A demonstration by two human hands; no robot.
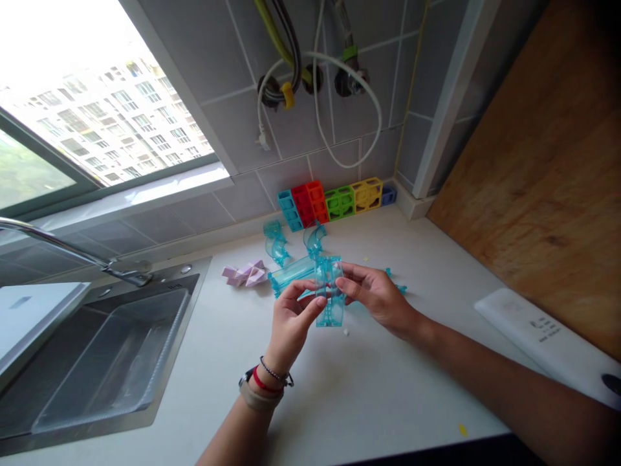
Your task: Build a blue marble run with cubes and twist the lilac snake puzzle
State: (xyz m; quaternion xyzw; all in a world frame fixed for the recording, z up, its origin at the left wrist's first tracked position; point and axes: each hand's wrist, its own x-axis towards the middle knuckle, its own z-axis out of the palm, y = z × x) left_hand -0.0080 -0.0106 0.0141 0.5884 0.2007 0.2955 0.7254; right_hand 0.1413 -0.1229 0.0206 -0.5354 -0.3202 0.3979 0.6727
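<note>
Both hands grip a clear blue plastic track piece (pixel 330 312), held upright above the white counter. My left hand (pixel 294 314) pinches it from the left, thumb toward me. From the right side, my right hand (pixel 376 294) closes its thumb and fingers on the same piece. Behind it lies a long clear blue trough (pixel 294 272). Two curved clear blue pieces, one at left (pixel 275 243) and one in the middle (pixel 314 238), rest farther back. More blue parts (pixel 400 288) are partly hidden behind my right hand.
Colourful cube frames (pixel 339 202) line the tiled wall. A lilac faceted object (pixel 244 274) lies left of the trough. At left is a sink (pixel 116 362) with a faucet (pixel 72 246); at right, a long white device (pixel 538 336). A white cable (pixel 378 110) hangs above.
</note>
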